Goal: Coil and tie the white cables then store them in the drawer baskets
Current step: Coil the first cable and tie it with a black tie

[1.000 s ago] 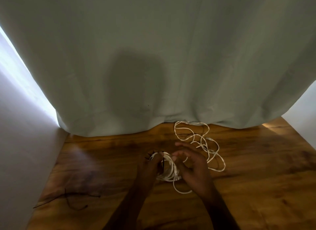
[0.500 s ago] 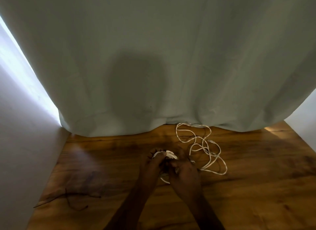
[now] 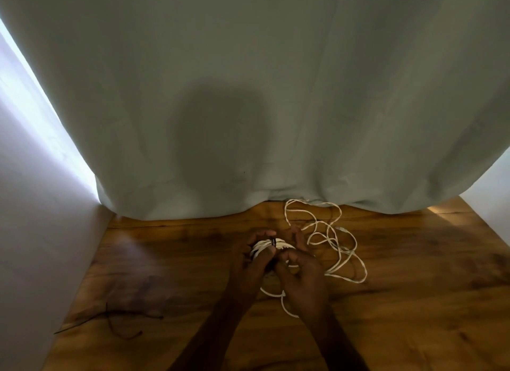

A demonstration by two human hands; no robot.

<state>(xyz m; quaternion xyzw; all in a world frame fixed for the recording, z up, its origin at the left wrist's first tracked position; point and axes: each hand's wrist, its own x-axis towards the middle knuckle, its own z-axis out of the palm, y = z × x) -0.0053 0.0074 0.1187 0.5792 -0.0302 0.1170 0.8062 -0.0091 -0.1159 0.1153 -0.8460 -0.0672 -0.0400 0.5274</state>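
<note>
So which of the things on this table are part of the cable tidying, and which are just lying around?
Part of the job:
- coiled white cable, held by left hand and right hand
- loose white cable
- black ties, probably

Just there:
- curtain
- wooden table

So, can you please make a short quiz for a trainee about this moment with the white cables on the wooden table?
1. True or false: both hands hold the coiled cable.
2. Where does the loose cable lie? A) left of the hands, B) right of the hands, up to the curtain, C) in a drawer basket.
3. Fill in: a thin ____ band crosses the top of the coil.

Key
1. True: the left hand and the right hand both grip it above the table.
2. B.
3. Dark. The thin dark ties lying at the left are untouched.
</note>
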